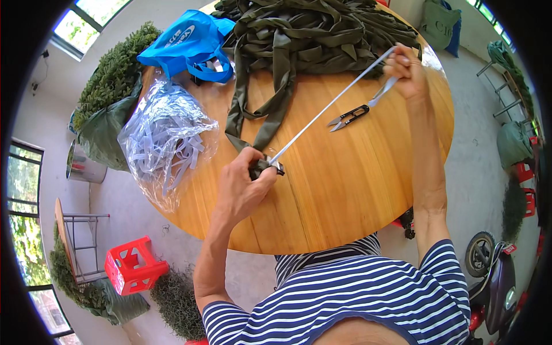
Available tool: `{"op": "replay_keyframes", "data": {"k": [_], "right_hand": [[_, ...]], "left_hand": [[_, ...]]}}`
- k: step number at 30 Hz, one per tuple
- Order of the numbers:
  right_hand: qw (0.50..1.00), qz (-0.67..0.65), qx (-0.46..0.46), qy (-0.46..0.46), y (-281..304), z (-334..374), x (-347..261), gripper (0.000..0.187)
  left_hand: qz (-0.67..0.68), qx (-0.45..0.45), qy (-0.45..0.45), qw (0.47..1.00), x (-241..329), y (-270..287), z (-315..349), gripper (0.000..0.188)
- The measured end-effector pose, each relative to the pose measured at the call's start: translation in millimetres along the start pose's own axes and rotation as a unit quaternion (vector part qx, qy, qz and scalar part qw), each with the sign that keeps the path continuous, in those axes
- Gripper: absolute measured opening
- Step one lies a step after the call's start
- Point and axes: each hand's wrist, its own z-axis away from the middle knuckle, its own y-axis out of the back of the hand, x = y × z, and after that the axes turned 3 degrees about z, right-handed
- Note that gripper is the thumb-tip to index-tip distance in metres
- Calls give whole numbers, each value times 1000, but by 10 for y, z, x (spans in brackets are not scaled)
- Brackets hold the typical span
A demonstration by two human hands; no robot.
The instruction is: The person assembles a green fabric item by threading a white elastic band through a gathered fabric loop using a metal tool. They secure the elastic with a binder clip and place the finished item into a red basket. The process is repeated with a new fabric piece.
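Note:
My left hand (238,187) is closed round a bunched piece of dark green strap (257,168) near the middle of the round wooden table. A thin white strip (329,110) runs taut from that bunch up to the right. Its far end is pinched in my right hand (408,75), held out over the table's right side. A short pale tail (382,92) hangs below the right hand. Black-handled thread snips (349,118) lie on the wood beneath the taut strip. Long loops of dark green fabric strap (283,86) trail from the left hand back to a big heap.
A clear plastic bag of pale strips (167,135) lies on the table's left. Behind it sits a blue bag (187,46). The green strap heap (328,34) covers the far side. A red stool (135,267) stands at the lower left, a scooter (497,287) at the lower right.

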Motion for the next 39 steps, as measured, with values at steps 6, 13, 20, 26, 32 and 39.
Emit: {"op": "replay_keyframes", "data": {"k": [6, 13, 20, 26, 32, 39], "right_hand": [[986, -80, 124, 78, 644, 132, -559, 19], [970, -64, 211, 99, 832, 168, -595, 15], [945, 319, 77, 1, 63, -31, 531, 22], [641, 761, 22, 101, -478, 148, 1159, 29], [641, 717, -227, 155, -957, 541, 1387, 23], [642, 640, -417, 70, -1257, 777, 1550, 18]], "left_hand": [[187, -27, 121, 975, -45, 216, 233, 19], [255, -62, 142, 954, -272, 495, 422, 17], [358, -123, 149, 914, -214, 351, 269, 16], [402, -160, 153, 888, -214, 329, 195, 16], [403, -179, 170, 881, -223, 290, 163, 19], [409, -180, 173, 878, -181, 272, 143, 19]]}}
